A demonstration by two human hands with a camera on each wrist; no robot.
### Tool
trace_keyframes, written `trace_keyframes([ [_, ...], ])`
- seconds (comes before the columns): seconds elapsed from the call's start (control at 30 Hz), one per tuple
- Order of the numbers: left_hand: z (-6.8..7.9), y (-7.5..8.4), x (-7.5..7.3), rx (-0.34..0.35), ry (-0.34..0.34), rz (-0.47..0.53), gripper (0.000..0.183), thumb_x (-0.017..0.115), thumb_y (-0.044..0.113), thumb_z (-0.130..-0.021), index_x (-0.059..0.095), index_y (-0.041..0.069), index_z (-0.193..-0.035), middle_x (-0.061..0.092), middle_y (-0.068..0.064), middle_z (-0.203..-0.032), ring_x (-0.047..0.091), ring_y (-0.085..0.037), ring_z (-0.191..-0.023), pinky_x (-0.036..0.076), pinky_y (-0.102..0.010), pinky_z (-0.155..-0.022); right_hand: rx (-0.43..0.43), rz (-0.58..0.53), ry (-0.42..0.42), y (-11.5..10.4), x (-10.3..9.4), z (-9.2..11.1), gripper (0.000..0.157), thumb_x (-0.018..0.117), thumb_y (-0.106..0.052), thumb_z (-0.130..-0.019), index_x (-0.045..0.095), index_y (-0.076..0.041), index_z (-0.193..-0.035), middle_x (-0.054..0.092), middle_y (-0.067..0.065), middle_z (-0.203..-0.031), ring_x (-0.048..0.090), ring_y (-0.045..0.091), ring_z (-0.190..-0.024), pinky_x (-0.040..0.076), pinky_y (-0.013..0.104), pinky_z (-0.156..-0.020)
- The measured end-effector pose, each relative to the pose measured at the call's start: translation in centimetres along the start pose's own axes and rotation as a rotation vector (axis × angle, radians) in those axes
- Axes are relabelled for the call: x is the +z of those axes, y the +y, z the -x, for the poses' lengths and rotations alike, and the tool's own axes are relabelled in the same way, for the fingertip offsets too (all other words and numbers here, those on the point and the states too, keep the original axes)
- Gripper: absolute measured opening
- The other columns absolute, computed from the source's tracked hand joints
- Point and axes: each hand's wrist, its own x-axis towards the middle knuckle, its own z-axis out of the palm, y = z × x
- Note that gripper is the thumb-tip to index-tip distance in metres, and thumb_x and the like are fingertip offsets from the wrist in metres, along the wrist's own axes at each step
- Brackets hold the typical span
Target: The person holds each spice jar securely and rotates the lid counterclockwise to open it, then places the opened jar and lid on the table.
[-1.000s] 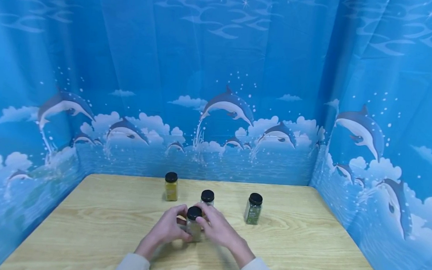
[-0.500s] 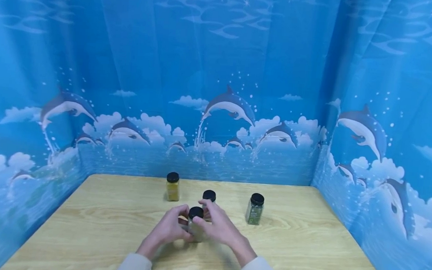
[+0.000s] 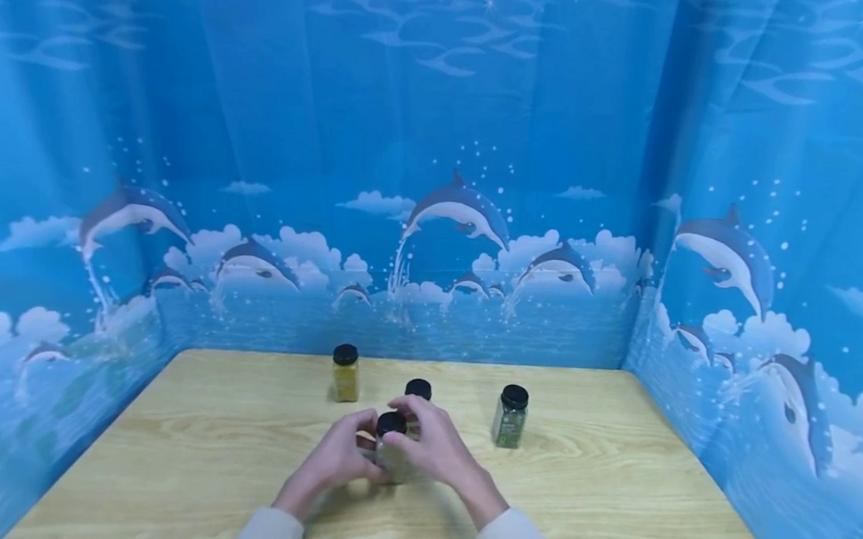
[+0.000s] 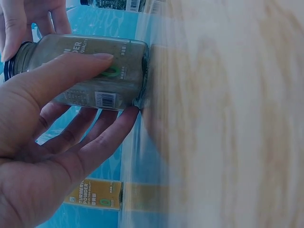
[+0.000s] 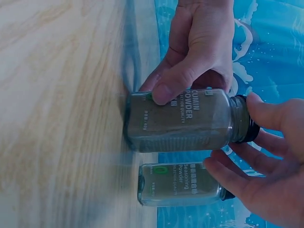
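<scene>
A glass spice jar (image 5: 190,123), labelled cumin powder, stands upright on the table before me, filled with brownish powder. My left hand (image 3: 337,455) grips its body, thumb across the label and fingers on the opposite side, as the left wrist view shows. At the top, the thumb and fingers of my right hand (image 3: 439,452) hold the black lid (image 5: 250,121). The lid sits on the jar's neck. Just behind stands a second jar (image 5: 175,185), labelled seasoning powder, partly hidden by my right hand in the head view.
A yellow turmeric powder jar (image 3: 344,378) stands at the back left. To the right is a jar of green herbs (image 3: 511,423). All have black lids and stand on the light wooden table (image 3: 611,499). A blue dolphin-print curtain (image 3: 381,132) surrounds its back and sides.
My right fingers lift slightly away from the lid, then come back round it. My left hand keeps its grip, and the jars stay in place.
</scene>
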Motion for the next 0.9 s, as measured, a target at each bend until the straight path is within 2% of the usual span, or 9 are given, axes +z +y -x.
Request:
trace_keyframes([
  [0.13,0.0,0.0,0.0,0.006,-0.005,0.007,0.05,0.088,-0.01,-0.06,0.059,0.005,-0.098,0.066,-0.012,-0.109,0.073,-0.031,-0.106,0.066,-0.039,-0.088,-0.026,0.014,-0.006,-0.3,-0.3,-0.1,0.043,0.07,-0.01,-0.095,0.06,-0.003,-0.135,0.067,0.015,-0.125,0.068,0.031,-0.115,0.061,0.043,-0.101],
  [0.2,0.0,0.0,0.0,0.008,-0.006,0.012,0.05,0.089,-0.01,-0.06,0.058,0.004,-0.097,0.067,-0.012,-0.109,0.073,-0.031,-0.105,0.066,-0.039,-0.089,-0.041,0.032,-0.009,-0.5,-0.6,-0.2,0.042,0.067,-0.008,-0.097,0.059,-0.005,-0.138,0.066,0.015,-0.124,0.068,0.029,-0.112,0.062,0.039,-0.098],
  [0.3,-0.1,-0.1,-0.1,0.017,-0.01,0.01,0.051,0.089,-0.01,-0.059,0.059,0.004,-0.097,0.067,-0.012,-0.109,0.073,-0.03,-0.104,0.066,-0.039,-0.089,-0.041,0.055,-0.022,-0.7,-1.0,-0.1,0.043,0.061,-0.009,-0.101,0.057,-0.008,-0.143,0.063,0.012,-0.121,0.066,0.021,-0.099,0.061,0.028,-0.088],
  [0.37,-0.1,-0.2,-0.3,0.02,-0.014,0.005,0.051,0.089,-0.009,-0.059,0.059,0.003,-0.098,0.068,-0.012,-0.109,0.073,-0.031,-0.104,0.066,-0.039,-0.089,-0.027,0.067,-0.031,-0.8,-1.2,-0.1,0.042,0.059,-0.011,-0.103,0.056,-0.01,-0.145,0.061,0.011,-0.12,0.06,0.014,-0.089,0.056,0.022,-0.079],
  [0.5,-0.1,-0.4,-0.8,0.028,-0.023,-0.002,0.051,0.088,-0.01,-0.058,0.059,0.003,-0.098,0.069,-0.012,-0.11,0.073,-0.033,-0.105,0.065,-0.042,-0.09,0.009,0.07,-0.039,-0.9,-1.5,-0.2,0.038,0.058,-0.016,-0.104,0.058,-0.012,-0.141,0.06,0.01,-0.117,0.052,0.009,-0.08,0.05,0.021,-0.07],
  [0.63,0.1,-0.8,-1.9,0.024,-0.018,-0.019,0.051,0.088,-0.01,-0.059,0.06,0.002,-0.099,0.068,-0.013,-0.11,0.072,-0.032,-0.105,0.064,-0.044,-0.092,0.035,0.042,-0.013,-0.8,-1.8,-0.5,0.034,0.063,-0.02,-0.102,0.061,-0.011,-0.135,0.066,0.01,-0.116,0.06,0.012,-0.087,0.054,0.023,-0.072],
  [0.73,0.4,-1.0,-2.9,0.001,0.0,-0.032,0.052,0.089,-0.01,-0.059,0.06,0.002,-0.101,0.068,-0.014,-0.112,0.072,-0.031,-0.106,0.064,-0.044,-0.092,0.057,-0.004,0.003,-0.7,-1.9,-0.6,0.034,0.068,-0.02,-0.099,0.062,-0.011,-0.132,0.068,0.012,-0.121,0.066,0.018,-0.098,0.06,0.028,-0.08],
  [0.83,0.8,-1.2,-4.0,-0.041,0.027,-0.039,0.057,0.089,-0.009,-0.059,0.062,0.002,-0.107,0.067,-0.015,-0.116,0.071,-0.03,-0.108,0.063,-0.046,-0.094,0.064,-0.025,0.002,-0.6,-1.9,-0.6,0.036,0.071,-0.018,-0.097,0.062,-0.012,-0.132,0.067,0.014,-0.124,0.068,0.023,-0.107,0.062,0.033,-0.088],
  [0.9,1.1,-1.4,-4.8,-0.063,0.045,-0.045,0.061,0.089,-0.009,-0.058,0.062,0.001,-0.112,0.067,-0.016,-0.119,0.07,-0.03,-0.108,0.063,-0.046,-0.095,0.051,-0.014,-0.011,-0.5,-1.8,-0.6,0.04,0.072,-0.015,-0.096,0.062,-0.013,-0.134,0.066,0.014,-0.123,0.067,0.024,-0.107,0.062,0.034,-0.088],
])
